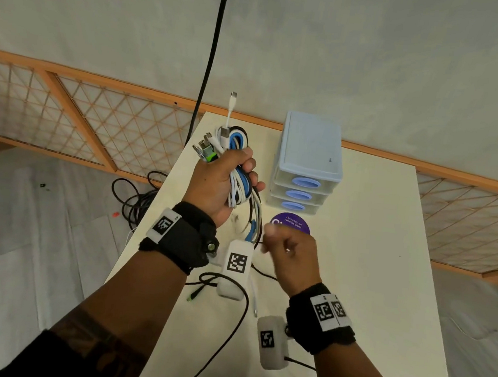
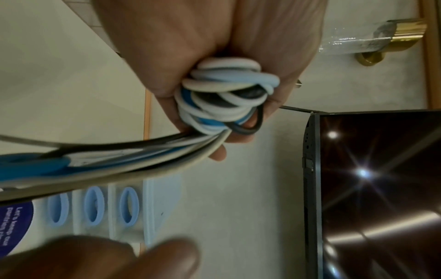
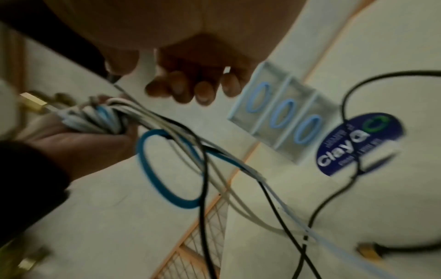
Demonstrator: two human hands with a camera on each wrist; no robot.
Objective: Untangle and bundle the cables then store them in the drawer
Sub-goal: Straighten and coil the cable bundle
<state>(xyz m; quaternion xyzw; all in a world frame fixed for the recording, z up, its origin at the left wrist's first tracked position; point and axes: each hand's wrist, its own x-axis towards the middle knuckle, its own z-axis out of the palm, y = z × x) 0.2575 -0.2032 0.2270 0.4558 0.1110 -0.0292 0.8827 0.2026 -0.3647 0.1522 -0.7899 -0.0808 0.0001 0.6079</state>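
Note:
My left hand (image 1: 212, 181) is raised over the table and grips a coiled bundle of white, blue and black cables (image 1: 234, 140), with several plugs sticking out of the top. In the left wrist view the coils (image 2: 224, 94) fill my fist. Loose strands, among them a blue loop (image 3: 167, 169), hang from the bundle down to the table. My right hand (image 1: 293, 253) is blurred just right of those strands, with its fingers (image 3: 190, 86) curled and nothing in them. The light blue three-drawer unit (image 1: 309, 151) stands behind, with all drawers closed.
A round purple sticker (image 1: 294, 221) lies on the white table (image 1: 371, 261) in front of the drawers. A black cable (image 1: 227, 332), a green-tipped plug (image 1: 191, 297) and a white lead (image 1: 254, 298) trail under my wrists. More black cable (image 1: 137, 199) is coiled on the floor left.

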